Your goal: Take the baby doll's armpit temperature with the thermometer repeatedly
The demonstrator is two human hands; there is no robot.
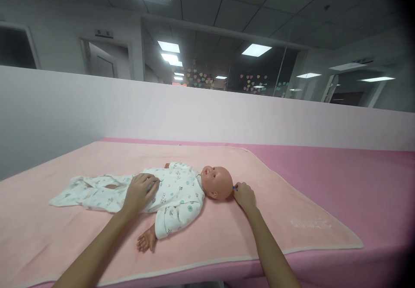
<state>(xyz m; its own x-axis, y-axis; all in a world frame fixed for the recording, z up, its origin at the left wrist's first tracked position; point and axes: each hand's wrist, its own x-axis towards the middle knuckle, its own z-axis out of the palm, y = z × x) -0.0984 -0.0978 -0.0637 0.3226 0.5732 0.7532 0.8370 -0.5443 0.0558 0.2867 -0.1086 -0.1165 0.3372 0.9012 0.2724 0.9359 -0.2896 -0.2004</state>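
Note:
A baby doll (219, 183) lies on its back with its head to the right, dressed in a white patterned romper (181, 188). My left hand (142, 188) rests on the doll's belly, fingers curled and thumb drawn in. Something greyish shows between thumb and fingers, too small to make out. Just behind the crown of the doll's head, my right hand (245, 194) is closed in a pinch. A small blue thing (235, 188) sticks out from its fingertips towards the head; most of it is hidden. The doll's bare hand (147, 238) lies palm up near me.
Under the doll is a peach blanket (227, 240) with a pale edge, spread over a pink-covered table (324, 175). A white partition (207, 115) rises along the far side. Beyond it are a window with heart-shaped stickers (202, 78) and a doorway (105, 59).

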